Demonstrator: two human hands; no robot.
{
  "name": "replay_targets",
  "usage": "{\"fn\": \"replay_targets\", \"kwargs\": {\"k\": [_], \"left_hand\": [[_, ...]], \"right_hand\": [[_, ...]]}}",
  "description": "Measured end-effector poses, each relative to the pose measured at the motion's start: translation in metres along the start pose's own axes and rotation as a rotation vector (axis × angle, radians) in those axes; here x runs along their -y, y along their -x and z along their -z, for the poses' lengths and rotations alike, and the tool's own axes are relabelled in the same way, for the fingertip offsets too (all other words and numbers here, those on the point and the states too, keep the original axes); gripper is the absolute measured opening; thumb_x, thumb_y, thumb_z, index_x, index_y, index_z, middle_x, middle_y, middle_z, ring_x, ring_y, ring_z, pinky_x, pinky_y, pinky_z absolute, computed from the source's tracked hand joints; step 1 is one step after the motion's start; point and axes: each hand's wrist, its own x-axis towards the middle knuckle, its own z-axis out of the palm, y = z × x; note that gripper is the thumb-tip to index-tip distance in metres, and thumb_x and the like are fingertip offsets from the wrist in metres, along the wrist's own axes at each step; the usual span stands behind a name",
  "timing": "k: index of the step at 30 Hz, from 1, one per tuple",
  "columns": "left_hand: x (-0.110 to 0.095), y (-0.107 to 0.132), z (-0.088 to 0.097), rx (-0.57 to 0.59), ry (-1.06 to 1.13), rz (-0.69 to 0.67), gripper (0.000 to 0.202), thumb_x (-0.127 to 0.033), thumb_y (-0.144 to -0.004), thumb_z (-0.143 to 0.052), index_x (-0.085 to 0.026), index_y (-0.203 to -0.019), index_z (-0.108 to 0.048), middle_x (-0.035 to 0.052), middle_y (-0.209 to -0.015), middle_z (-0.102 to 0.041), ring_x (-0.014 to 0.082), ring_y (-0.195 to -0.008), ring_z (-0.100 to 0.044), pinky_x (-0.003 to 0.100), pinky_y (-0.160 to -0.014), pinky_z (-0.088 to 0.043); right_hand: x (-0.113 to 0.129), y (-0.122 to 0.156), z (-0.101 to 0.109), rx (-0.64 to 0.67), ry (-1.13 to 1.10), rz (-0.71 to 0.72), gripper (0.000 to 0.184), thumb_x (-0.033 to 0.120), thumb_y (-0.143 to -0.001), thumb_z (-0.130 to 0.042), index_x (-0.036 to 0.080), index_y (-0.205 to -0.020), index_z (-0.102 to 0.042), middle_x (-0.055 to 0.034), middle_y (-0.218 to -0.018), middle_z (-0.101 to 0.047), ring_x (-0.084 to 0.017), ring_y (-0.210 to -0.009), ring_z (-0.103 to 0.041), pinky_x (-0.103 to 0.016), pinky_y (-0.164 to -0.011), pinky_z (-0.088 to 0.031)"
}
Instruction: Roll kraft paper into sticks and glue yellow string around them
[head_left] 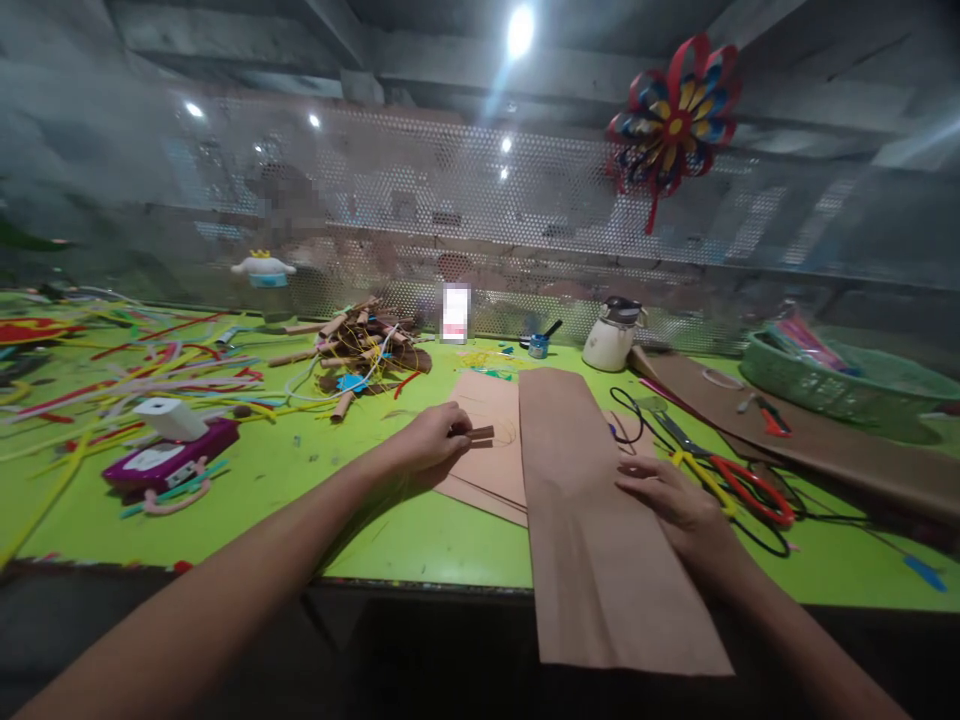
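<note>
My left hand (429, 440) is closed around one end of a short, narrow brown paper piece (482, 433), which looks folded or rolled. It hovers just above flat brown paper sheets (487, 470) lying on the green table. My right hand (686, 510) rests with its fingers stretched out over the right edge of a long brown paper strip (574, 480). This strip lies on top of the other sheets and hangs over the front table edge. Right beside that hand are red-handled scissors (750, 490), partly covered by yellow and black cords.
A purple power strip (172, 455) with a white plug and loose coloured strips lie left. Behind stands a pile of brown paper rolls (375, 340). A glue jar (538, 346), a white kettle (609, 338) and a green basket (847, 385) line the back and right.
</note>
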Motion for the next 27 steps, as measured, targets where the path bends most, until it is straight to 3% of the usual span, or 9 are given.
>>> {"fn": "replay_targets", "kwargs": {"k": [8, 14, 17, 20, 22, 27], "left_hand": [[0.005, 0.000, -0.001, -0.095, 0.108, 0.079, 0.016, -0.024, -0.070, -0.049, -0.019, -0.078, -0.061, 0.0058, -0.080, -0.063, 0.0168, -0.069, -0.054, 0.028, -0.057, -0.040], [0.012, -0.005, 0.022, -0.123, 0.170, 0.113, 0.017, -0.028, -0.072, -0.051, -0.020, -0.082, -0.062, 0.0046, -0.077, -0.064, 0.0158, -0.066, -0.056, 0.029, -0.057, -0.041], [0.019, -0.008, 0.036, -0.238, 0.316, 0.169, 0.021, -0.031, -0.072, -0.054, -0.017, -0.087, -0.058, 0.0051, -0.076, -0.064, 0.0145, -0.064, -0.058, 0.027, -0.059, -0.044], [0.023, -0.009, 0.045, -0.432, 0.445, 0.266, 0.024, -0.034, -0.072, -0.055, -0.015, -0.087, -0.055, 0.0047, -0.073, -0.064, 0.0133, -0.060, -0.058, 0.024, -0.053, -0.043], [0.025, -0.007, 0.048, -0.501, 0.488, 0.304, 0.025, -0.034, -0.072, -0.056, -0.014, -0.086, -0.054, 0.0044, -0.072, -0.063, 0.0126, -0.057, -0.057, 0.023, -0.049, -0.041], [0.023, -0.003, 0.050, -0.435, 0.512, 0.230, 0.021, -0.032, -0.073, -0.055, -0.014, -0.084, -0.054, 0.0040, -0.070, -0.062, 0.0125, -0.056, -0.057, 0.024, -0.051, -0.042]], "right_hand": [[0.007, -0.016, -0.009, 0.000, -0.047, -0.016, 0.024, 0.017, -0.080, -0.053, 0.025, -0.100, -0.064, -0.0094, -0.113, -0.053, -0.023, -0.106, -0.052, -0.040, -0.087, -0.047], [0.022, -0.027, -0.016, -0.024, -0.108, -0.068, 0.022, 0.018, -0.080, -0.053, 0.024, -0.098, -0.064, -0.0095, -0.111, -0.054, -0.023, -0.105, -0.053, -0.041, -0.086, -0.047], [0.030, -0.038, -0.023, -0.021, -0.117, -0.050, 0.021, 0.019, -0.079, -0.055, 0.023, -0.097, -0.065, -0.0098, -0.110, -0.055, -0.022, -0.102, -0.054, -0.040, -0.085, -0.047], [0.037, -0.048, -0.030, 0.000, -0.103, 0.008, 0.020, 0.020, -0.077, -0.058, 0.022, -0.096, -0.065, -0.0105, -0.109, -0.054, -0.022, -0.100, -0.054, -0.039, -0.083, -0.048], [0.042, -0.051, -0.033, 0.031, -0.059, 0.031, 0.020, 0.020, -0.077, -0.058, 0.021, -0.096, -0.064, -0.0110, -0.109, -0.053, -0.022, -0.100, -0.053, -0.039, -0.082, -0.048], [0.048, -0.054, -0.025, 0.050, 0.051, 0.029, 0.027, 0.017, -0.080, -0.051, 0.022, -0.105, -0.059, -0.0113, -0.115, -0.050, -0.023, -0.104, -0.050, -0.039, -0.084, -0.046]]}}
